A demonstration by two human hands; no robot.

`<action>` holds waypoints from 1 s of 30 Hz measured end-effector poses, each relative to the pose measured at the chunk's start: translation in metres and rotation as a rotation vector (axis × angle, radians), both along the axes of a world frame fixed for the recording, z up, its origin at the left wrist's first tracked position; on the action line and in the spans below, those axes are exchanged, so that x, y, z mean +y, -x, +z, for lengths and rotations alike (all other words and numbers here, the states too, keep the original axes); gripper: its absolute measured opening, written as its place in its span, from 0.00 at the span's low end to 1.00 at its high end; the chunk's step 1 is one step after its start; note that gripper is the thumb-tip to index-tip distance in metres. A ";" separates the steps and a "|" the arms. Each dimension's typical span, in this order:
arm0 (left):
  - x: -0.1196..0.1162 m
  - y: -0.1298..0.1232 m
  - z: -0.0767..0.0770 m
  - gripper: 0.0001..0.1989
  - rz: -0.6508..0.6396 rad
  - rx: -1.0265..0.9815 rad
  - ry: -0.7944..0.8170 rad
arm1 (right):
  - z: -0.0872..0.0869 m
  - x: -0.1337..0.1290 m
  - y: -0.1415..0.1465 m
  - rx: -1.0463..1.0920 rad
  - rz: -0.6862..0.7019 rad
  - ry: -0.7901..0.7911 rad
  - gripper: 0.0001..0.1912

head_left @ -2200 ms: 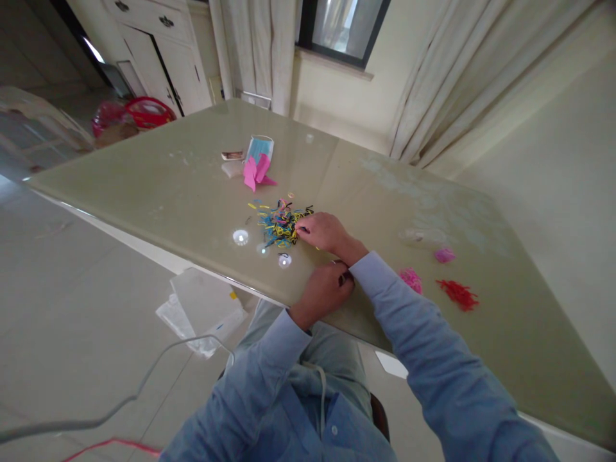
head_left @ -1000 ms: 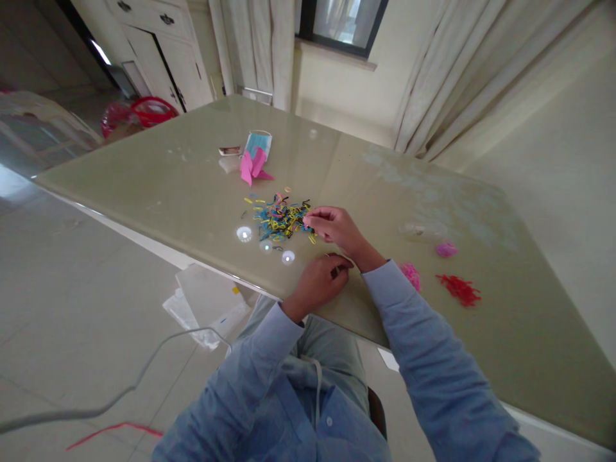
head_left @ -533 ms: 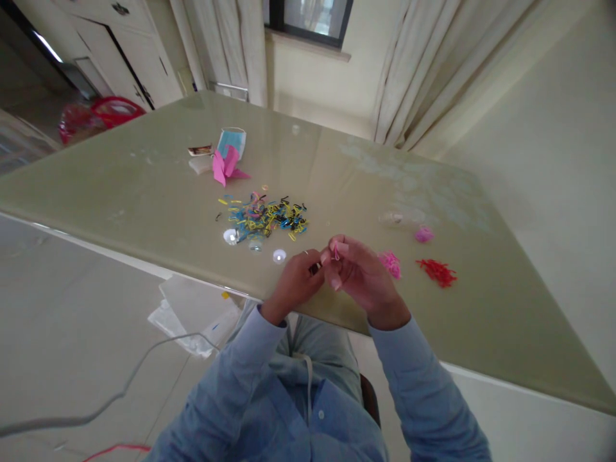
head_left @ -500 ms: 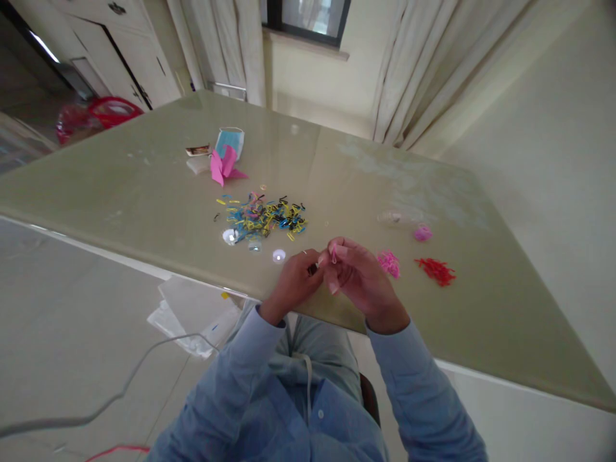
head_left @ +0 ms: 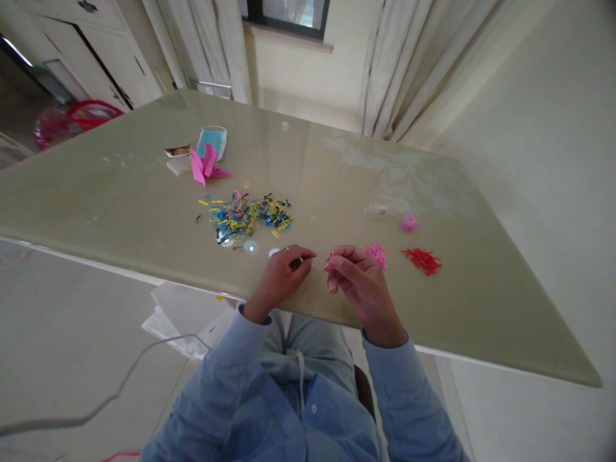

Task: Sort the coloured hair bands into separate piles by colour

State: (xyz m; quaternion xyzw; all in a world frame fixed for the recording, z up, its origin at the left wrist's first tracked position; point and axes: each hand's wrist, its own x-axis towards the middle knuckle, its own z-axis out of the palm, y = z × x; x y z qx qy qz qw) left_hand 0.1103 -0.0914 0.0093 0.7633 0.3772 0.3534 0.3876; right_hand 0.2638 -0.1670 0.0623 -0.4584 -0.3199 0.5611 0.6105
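My right hand [head_left: 359, 276] pinches a small pink rubber band [head_left: 331, 256] between thumb and forefinger. Just left of it, my left hand [head_left: 286, 273] hovers over the table's near side with thumb and fingertips drawn together; whether anything tiny is between them cannot be made out. The two hands are apart. Behind the right hand lies a pile of pink rubber bands [head_left: 375, 255], partly hidden by its fingers. A red pile of bands [head_left: 422, 261] is farther right. Beyond my left hand spreads a mixed heap of blue, yellow and black rubber bands [head_left: 250, 215].
At the far left are a pink folded-paper figure [head_left: 206, 165], a blue face mask [head_left: 212, 141] and a small picture card [head_left: 178, 151]. A purple-pink bundle [head_left: 409, 222] sits near a clear plastic piece [head_left: 378, 209]. The glossy table [head_left: 332, 173] has its near edge at my lap.
My hands have separated: the left has drawn back to the left, while the right keeps the pink rubber band. The whole view has shifted slightly.
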 end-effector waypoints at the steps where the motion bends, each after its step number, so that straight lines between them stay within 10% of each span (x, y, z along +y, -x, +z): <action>1: 0.000 0.000 0.000 0.09 0.002 -0.001 -0.005 | 0.000 -0.003 -0.002 -0.021 -0.019 0.000 0.12; 16: 0.001 0.001 -0.002 0.09 0.019 -0.008 0.010 | -0.030 -0.023 -0.108 -1.059 -0.547 0.072 0.17; 30: 0.001 0.000 -0.001 0.09 0.022 -0.030 0.023 | -0.041 -0.023 -0.114 -1.182 -0.581 0.058 0.16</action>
